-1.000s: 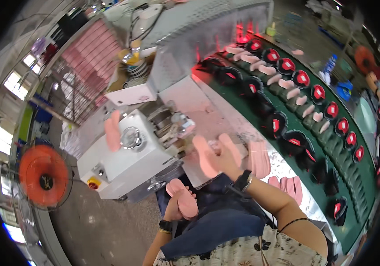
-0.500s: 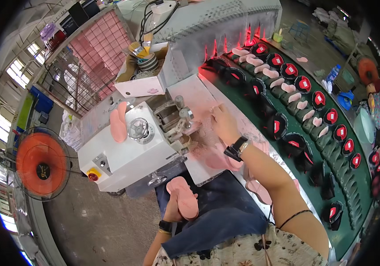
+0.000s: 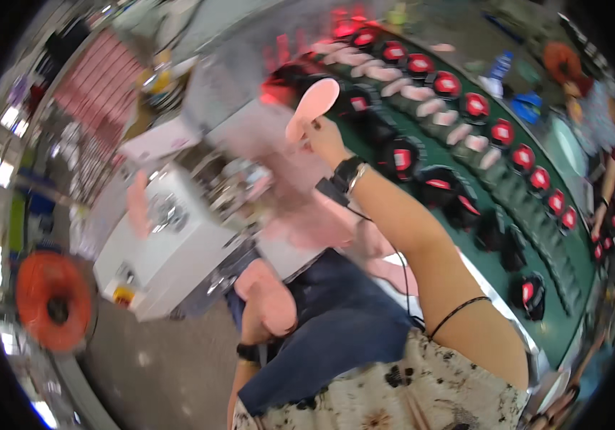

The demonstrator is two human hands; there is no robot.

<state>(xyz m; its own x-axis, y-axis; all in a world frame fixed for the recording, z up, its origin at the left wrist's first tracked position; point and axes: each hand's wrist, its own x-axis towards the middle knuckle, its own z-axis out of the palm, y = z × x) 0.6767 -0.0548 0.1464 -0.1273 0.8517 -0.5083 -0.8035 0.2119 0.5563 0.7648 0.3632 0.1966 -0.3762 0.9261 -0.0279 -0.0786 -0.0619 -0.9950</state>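
My right hand (image 3: 327, 140) pinches a pink insole (image 3: 319, 99) by its lower part, raised at the left edge of the green conveyor belt (image 3: 530, 276). Low in front of my lap, my left hand (image 3: 254, 326) is closed round another pink insole (image 3: 270, 297); whether it is one or several in a stack is blurred. Between them stands a white machine (image 3: 157, 251) with a handwheel and metal rollers, and one more pink insole (image 3: 137, 204) lies on its top. Pink pieces (image 3: 372, 240) lie on the table under my right forearm.
Black shoe uppers with red labels (image 3: 476, 106) line the belt, beside a row of pink insoles (image 3: 416, 93). An orange fan (image 3: 54, 304) stands at left. A carton with brushes (image 3: 160, 137) sits behind the machine. Another person (image 3: 598, 122) is at far right.
My right hand has moved up and away from the machine's rollers toward the belt, now showing a pink insole. My left hand still grips its insole. The whole view has shifted and blurred.
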